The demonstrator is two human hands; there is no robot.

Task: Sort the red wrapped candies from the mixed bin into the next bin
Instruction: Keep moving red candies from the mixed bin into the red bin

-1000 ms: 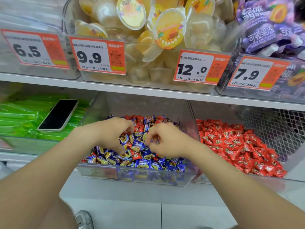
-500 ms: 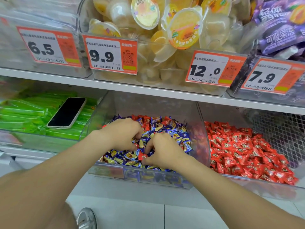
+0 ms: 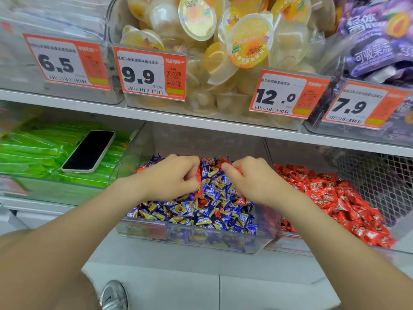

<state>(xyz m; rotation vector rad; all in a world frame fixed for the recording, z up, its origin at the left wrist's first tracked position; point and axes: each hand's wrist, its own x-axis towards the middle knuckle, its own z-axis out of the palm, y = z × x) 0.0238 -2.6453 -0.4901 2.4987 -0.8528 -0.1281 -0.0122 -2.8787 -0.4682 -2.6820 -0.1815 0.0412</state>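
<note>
The clear mixed bin (image 3: 190,239) on the lower shelf holds blue and gold wrapped candies (image 3: 201,214) with a few red ones among them. My left hand (image 3: 172,177) is over the bin's back left, fingers curled round red wrapped candies (image 3: 198,174) that show at its fingertips. My right hand (image 3: 257,180) is over the back right, pinching a red candy (image 3: 225,164) between thumb and forefinger. Another red candy (image 3: 242,200) lies just below that hand. The bin to the right (image 3: 400,240) is full of red wrapped candies (image 3: 335,198).
A phone (image 3: 89,151) lies on green packets (image 3: 33,153) in the bin to the left. The upper shelf (image 3: 201,120) carries bins of jelly cups (image 3: 223,41) and purple pouches (image 3: 375,45) with orange price tags. A shoe (image 3: 114,295) shows on the floor below.
Both hands have moved from the front of the candy pile toward its back, and red wrappers now show in both. The camera view has shifted a little.
</note>
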